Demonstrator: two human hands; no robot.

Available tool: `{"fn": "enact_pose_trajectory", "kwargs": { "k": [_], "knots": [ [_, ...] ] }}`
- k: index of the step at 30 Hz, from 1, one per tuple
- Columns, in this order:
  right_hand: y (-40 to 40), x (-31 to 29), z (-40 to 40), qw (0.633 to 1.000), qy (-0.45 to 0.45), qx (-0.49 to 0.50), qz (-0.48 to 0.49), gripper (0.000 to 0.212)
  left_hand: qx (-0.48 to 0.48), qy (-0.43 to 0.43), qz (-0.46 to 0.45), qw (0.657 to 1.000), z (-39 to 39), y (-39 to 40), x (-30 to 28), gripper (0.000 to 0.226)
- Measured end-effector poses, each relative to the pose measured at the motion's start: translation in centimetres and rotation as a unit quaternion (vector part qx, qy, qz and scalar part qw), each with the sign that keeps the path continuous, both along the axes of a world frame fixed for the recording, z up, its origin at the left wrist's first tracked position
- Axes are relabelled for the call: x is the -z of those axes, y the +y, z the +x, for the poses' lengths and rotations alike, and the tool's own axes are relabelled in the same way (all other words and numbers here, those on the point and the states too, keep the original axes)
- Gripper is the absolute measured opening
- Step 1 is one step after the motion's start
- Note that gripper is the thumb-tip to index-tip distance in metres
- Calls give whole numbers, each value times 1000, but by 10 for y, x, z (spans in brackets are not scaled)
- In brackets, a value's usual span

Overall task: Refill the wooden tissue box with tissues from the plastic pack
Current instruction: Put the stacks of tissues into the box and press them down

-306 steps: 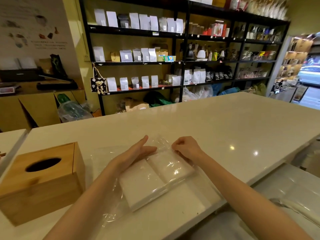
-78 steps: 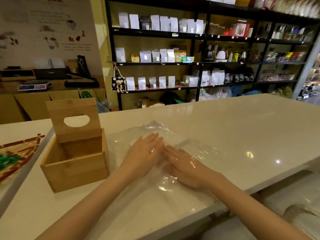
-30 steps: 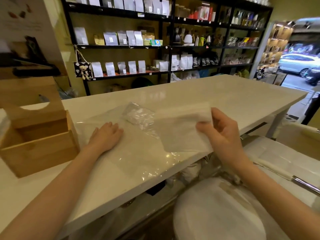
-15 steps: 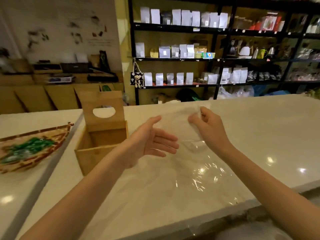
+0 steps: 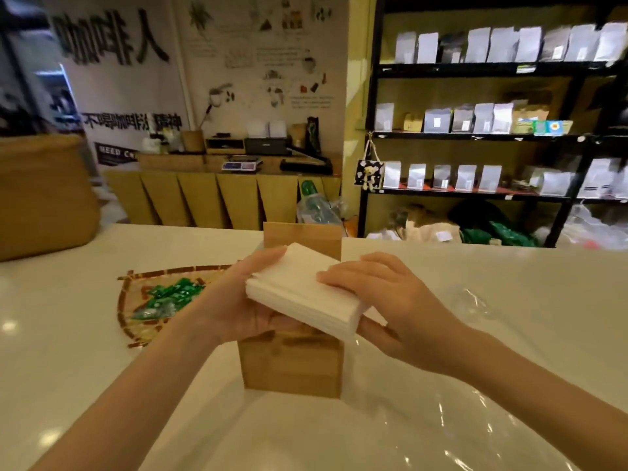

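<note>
A stack of white tissues (image 5: 302,294) is held tilted just above the open wooden tissue box (image 5: 292,365). My left hand (image 5: 238,307) grips the stack from its left side and underneath. My right hand (image 5: 384,300) rests fingers on top of the stack, with more fingers under its right end. The box's hinged lid (image 5: 302,237) stands upright behind the tissues. The emptied clear plastic pack (image 5: 424,402) lies flat and crinkled on the white counter (image 5: 68,351), to the right of the box and in front of it. The inside of the box is hidden by the stack.
A woven basket tray (image 5: 136,300) holding green wrapped candies (image 5: 166,297) sits left of the box. A large tan sack-like container (image 5: 40,195) stands at the far left. Black shelves (image 5: 475,137) with white pouches rise behind the counter.
Half a second ago my hands were over the plastic pack, the right one pinching it. Now both hold the tissue stack above the wooden box, and the view has turned left toward the box.
</note>
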State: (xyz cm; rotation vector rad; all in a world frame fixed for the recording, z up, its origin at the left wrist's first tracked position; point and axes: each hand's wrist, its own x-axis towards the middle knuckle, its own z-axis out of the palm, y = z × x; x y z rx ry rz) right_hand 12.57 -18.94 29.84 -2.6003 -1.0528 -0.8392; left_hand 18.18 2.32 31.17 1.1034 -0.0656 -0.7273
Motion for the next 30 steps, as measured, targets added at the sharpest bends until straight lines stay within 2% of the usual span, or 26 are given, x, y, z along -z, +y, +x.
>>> {"fn": "enact_pose_trajectory", "kwargs": {
  "k": [2, 3, 5, 7, 9, 11, 13, 14, 15, 16, 18, 21, 23, 26, 28, 30],
  "knots": [
    [1, 6, 11, 1000, -1, -6, -26, 59, -28, -5, 53, 998, 2, 9, 2, 46],
    [1, 8, 16, 1000, 14, -11, -10, 61, -39, -4, 64, 997, 3, 13, 2, 41],
    [2, 11, 22, 992, 79, -20, 97, 60, -66, 1, 50, 997, 5, 21, 6, 39],
    [4, 14, 26, 959, 131, -10, 252, 51, -77, -1, 7, 997, 7, 28, 9, 57],
    [7, 16, 29, 910, 170, 28, 376, 41, -72, 4, -32, 997, 8, 31, 12, 85],
    [8, 12, 30, 854, 277, 49, 438, 27, -75, 2, -50, 996, 10, 32, 15, 91],
    [11, 5, 31, 769, 455, 17, 448, 14, -79, -10, -33, 996, 8, 29, 16, 81],
    [13, 3, 32, 719, 526, -2, 455, 19, -81, -17, -15, 996, 8, 27, 17, 68],
    [14, 3, 33, 676, 570, -16, 466, 24, -80, -25, 5, 997, 8, 24, 18, 52],
    [16, 3, 34, 649, 590, -23, 480, 27, -75, -35, 27, 996, 7, 22, 17, 41],
    [16, 4, 39, 620, 600, -23, 505, 31, -75, -55, 78, 993, 6, 18, 12, 39],
    [11, 4, 50, 593, 609, 1, 526, 32, -81, -69, 125, 986, 5, 16, 9, 50],
    [9, 2, 55, 590, 618, 14, 520, 31, -104, -70, 149, 981, 4, 15, 7, 40],
    [10, -1, 58, 659, 599, 42, 452, 30, -161, -84, 194, 964, 1, 9, 0, 8],
    [12, -1, 57, 703, 574, 59, 415, 31, -175, -121, 245, 946, 1, 6, -2, 9],
    [13, -1, 57, 727, 557, 71, 395, 29, -177, -169, 307, 920, 2, 5, -2, 5]
  ]
}}
